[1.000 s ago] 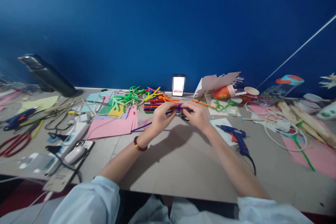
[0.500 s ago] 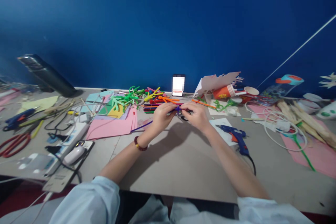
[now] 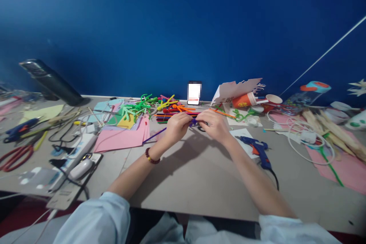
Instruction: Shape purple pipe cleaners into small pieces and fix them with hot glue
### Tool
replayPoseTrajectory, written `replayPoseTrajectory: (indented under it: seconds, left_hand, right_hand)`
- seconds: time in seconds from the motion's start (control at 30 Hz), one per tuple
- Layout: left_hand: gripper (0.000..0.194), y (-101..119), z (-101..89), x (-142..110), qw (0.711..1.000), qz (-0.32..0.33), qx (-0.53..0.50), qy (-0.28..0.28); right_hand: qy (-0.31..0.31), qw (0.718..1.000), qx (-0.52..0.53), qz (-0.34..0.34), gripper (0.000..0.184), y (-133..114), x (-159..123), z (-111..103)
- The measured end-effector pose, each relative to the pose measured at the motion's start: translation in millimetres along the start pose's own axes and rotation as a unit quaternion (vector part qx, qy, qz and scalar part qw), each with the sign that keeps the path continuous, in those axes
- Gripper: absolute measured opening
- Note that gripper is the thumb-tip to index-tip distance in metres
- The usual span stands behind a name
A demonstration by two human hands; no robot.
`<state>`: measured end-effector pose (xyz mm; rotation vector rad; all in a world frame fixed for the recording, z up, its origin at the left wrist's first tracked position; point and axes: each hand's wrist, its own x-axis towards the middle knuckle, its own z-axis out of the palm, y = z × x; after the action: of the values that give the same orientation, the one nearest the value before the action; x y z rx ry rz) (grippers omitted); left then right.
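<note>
My left hand [image 3: 177,126] and my right hand [image 3: 214,125] meet above the middle of the table, fingers pinched from both sides on a small twisted purple pipe cleaner [image 3: 193,122]. Most of it is hidden by my fingers. Another purple pipe cleaner [image 3: 154,135] sticks out left from beside my left wrist; whether it joins the held one I cannot tell. Just behind my hands lies a bundle of coloured pipe cleaners [image 3: 162,117]. Something dark with a loop, perhaps scissors, shows partly under my right fingers.
A lit phone [image 3: 194,93] stands against the blue wall. Green bent pipe cleaners [image 3: 140,106] and pink paper [image 3: 120,140] lie left. A blue glue gun [image 3: 259,148] rests right. Far left are a power strip [image 3: 74,160], red-handled scissors [image 3: 17,157] and a leaning dark bottle [image 3: 54,84].
Both hands have shifted very slightly, and the fingers have changed their grip around the purple pipe cleaner. Everything else stays in place.
</note>
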<state>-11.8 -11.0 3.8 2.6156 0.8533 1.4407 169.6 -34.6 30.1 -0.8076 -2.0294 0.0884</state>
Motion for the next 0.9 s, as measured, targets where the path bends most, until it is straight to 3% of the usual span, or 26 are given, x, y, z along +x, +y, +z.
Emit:
replayPoseTrajectory:
  seconds: [0.43, 0.9]
  left_hand:
    - [0.012, 5, -3.8, 4, 0.997, -0.041, -0.039, 0.059]
    - [0.008, 5, -1.8, 1, 0.997, -0.009, -0.018, 0.079]
  right_hand:
    - [0.034, 0.998, 0.01, 0.058, 0.014, 1, -4, 4]
    - [0.052, 0.995, 0.048, 0.07, 0.01, 6, -8, 11]
